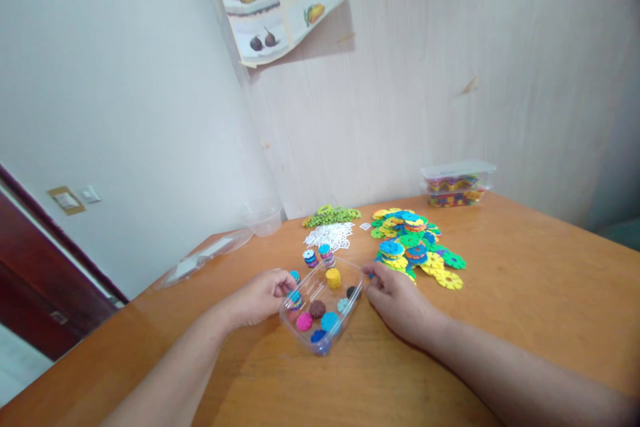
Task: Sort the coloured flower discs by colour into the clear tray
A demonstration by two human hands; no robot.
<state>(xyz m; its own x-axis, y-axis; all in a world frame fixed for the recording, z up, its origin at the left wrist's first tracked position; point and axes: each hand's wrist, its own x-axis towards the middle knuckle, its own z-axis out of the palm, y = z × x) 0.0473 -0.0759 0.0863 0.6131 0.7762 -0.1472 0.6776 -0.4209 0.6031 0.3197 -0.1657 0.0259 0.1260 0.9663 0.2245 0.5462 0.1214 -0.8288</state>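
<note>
Both hands closed on the clear tray (pixel 301 341): left hand (pixel 263 297) curled against its left rim, right hand (pixel 395 300) with fingertips pinched at its far right corner; firmness of hold could not be judged. Tray sat on the wooden table (pixel 500 347), near the front edge and between the two forearms, set at an angle. Pale wall (pixel 125 80) to the left met a light wood-grain wall (pixel 450 67) behind the table. Dark red door (pixel 40 267) stood at far left. Fruit poster (pixel 283 0), with pears, an apple and figs, hung at the corner where the walls meet, its lower edge curling off. Heap of flat flower-shaped discs (pixel 415 247) in yellow, green, blue and orange lay just beyond the right hand, the nearest discs close to the knuckles. Lidded clear box (pixel 457 183) of coloured pieces stood behind the heap, against the wall. Loose clear lid (pixel 205 257) lay flat at the table's left edge, with an empty clear tub (pixel 263 219) just behind it. Small pile of green pieces (pixel 333 215) lay by the wall, and a patch of white pieces (pixel 330 235) lay just in front of it. Two short mixed-colour stacks (pixel 318 256) stood just outside the tray's far rim. Inside the tray were separate small stacks: yellow (pixel 333 277), brown (pixel 317 309), pink (pixel 305 321), blue (pixel 330 320), black (pixel 351 291). Light switch (pixel 90 195) was on the left wall.
</note>
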